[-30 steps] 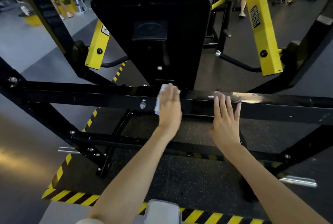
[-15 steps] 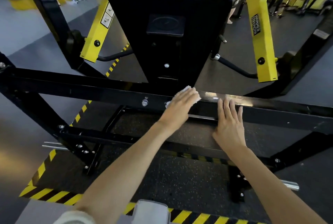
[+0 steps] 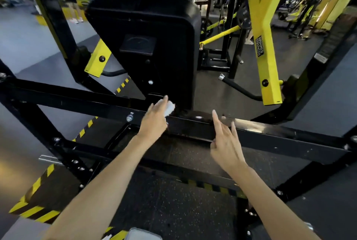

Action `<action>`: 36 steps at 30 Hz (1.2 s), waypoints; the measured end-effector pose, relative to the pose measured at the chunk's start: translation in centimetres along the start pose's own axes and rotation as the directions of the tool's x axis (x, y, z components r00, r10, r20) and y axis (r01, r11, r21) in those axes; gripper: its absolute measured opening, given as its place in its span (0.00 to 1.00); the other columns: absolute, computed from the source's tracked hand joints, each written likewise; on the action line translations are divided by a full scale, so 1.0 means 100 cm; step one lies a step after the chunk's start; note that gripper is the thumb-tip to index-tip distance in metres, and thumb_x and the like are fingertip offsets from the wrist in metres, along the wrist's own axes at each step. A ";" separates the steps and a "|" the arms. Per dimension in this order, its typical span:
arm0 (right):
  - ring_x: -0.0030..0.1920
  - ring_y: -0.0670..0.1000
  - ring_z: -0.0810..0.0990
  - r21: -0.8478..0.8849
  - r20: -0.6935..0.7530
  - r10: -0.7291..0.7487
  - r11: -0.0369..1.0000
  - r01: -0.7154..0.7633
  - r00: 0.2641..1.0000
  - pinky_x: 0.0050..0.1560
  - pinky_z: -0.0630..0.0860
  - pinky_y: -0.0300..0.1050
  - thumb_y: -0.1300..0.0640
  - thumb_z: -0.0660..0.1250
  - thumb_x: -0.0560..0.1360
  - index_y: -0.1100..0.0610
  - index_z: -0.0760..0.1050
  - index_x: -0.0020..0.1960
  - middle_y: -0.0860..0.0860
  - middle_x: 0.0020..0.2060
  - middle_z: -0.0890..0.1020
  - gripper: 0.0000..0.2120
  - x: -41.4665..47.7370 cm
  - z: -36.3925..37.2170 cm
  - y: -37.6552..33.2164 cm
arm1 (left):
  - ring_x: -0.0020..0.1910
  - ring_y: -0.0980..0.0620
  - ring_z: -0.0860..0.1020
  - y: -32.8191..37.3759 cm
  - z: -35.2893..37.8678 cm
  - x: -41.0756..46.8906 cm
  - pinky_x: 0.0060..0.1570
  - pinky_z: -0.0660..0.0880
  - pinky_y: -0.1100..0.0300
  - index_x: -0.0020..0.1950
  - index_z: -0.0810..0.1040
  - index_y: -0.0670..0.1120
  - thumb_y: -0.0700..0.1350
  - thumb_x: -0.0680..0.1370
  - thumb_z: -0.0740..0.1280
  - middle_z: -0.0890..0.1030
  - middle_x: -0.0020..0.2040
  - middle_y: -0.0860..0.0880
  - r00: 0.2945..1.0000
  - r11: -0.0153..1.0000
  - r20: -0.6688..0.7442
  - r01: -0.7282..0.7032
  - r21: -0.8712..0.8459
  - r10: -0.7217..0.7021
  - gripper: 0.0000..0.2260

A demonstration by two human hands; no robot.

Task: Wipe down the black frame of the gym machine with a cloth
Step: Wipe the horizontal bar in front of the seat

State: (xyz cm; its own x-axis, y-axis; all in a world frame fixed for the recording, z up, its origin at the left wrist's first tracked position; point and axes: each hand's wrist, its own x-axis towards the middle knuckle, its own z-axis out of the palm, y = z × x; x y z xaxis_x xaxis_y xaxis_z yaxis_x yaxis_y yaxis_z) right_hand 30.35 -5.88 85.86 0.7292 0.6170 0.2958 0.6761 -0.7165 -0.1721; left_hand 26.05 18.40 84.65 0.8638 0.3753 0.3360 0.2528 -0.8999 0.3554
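Our left grip [image 3: 154, 122] pinches the small white crumpled cloth [image 3: 169, 107] over the glossy black metal crossbar [image 3: 270, 133] at centre, our right grip [image 3: 226, 147], at four o'clock, hovers spread and empty, so we should press flat and sweep lengthwise toward three o'clock.

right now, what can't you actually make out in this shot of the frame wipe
All in the head view:
Cloth: mostly hidden behind the left hand; only a white corner shows, so the grip is unclear.
Right hand: blur hides whether its fingertips touch the black frame bar.
Pale object: cut off by the bottom edge.
White label on the right black upright: too small to read.
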 end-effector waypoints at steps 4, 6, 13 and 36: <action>0.76 0.59 0.59 -0.020 -0.013 0.042 0.999 -0.042 0.999 0.75 0.53 0.59 0.70 0.66 0.69 0.64 0.57 0.76 0.62 0.74 0.62 0.38 -0.011 -0.007 0.040 | 0.58 0.43 0.72 0.075 0.022 -0.007 0.57 0.74 0.44 0.60 0.73 0.42 0.35 0.73 0.50 0.73 0.58 0.45 0.997 0.983 -0.048 0.055 -0.176 -0.064 0.19; 0.71 0.64 0.66 -0.056 -0.011 0.027 0.998 -0.028 1.000 0.70 0.62 0.62 0.69 0.73 0.62 0.69 0.65 0.71 0.66 0.70 0.68 0.39 -0.016 -0.004 0.056 | 0.68 0.44 0.68 0.108 0.035 -0.022 0.70 0.65 0.50 0.65 0.72 0.43 0.34 0.75 0.49 0.73 0.65 0.44 0.988 0.979 -0.025 -0.157 -0.129 0.156 0.23; 0.68 0.62 0.71 -0.171 0.050 -0.129 0.976 0.136 0.990 0.68 0.67 0.57 0.61 0.78 0.57 0.69 0.67 0.69 0.65 0.67 0.72 0.43 -0.021 -0.012 0.082 | 0.65 0.42 0.69 0.075 0.008 -0.009 0.60 0.68 0.55 0.63 0.74 0.42 0.28 0.75 0.54 0.72 0.66 0.41 0.947 0.949 -0.114 0.284 -0.136 -0.300 0.21; 0.75 0.61 0.58 -0.345 0.175 -0.115 0.923 0.171 0.978 0.74 0.50 0.53 0.52 0.75 0.65 0.67 0.52 0.75 0.65 0.74 0.60 0.49 -0.021 -0.017 0.083 | 0.65 0.41 0.72 0.130 0.029 -0.017 0.63 0.71 0.47 0.62 0.77 0.40 0.25 0.71 0.58 0.77 0.62 0.42 0.948 0.968 -0.208 0.219 -0.119 -0.240 0.23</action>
State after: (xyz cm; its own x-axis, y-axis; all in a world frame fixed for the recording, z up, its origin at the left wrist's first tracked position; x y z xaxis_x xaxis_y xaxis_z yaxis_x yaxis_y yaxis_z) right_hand 34.23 -13.69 85.38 0.6535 0.7429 0.1446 0.7118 -0.6683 0.2161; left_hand 29.18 5.44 86.16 0.6676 0.6183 0.4147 0.3827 -0.7628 0.5213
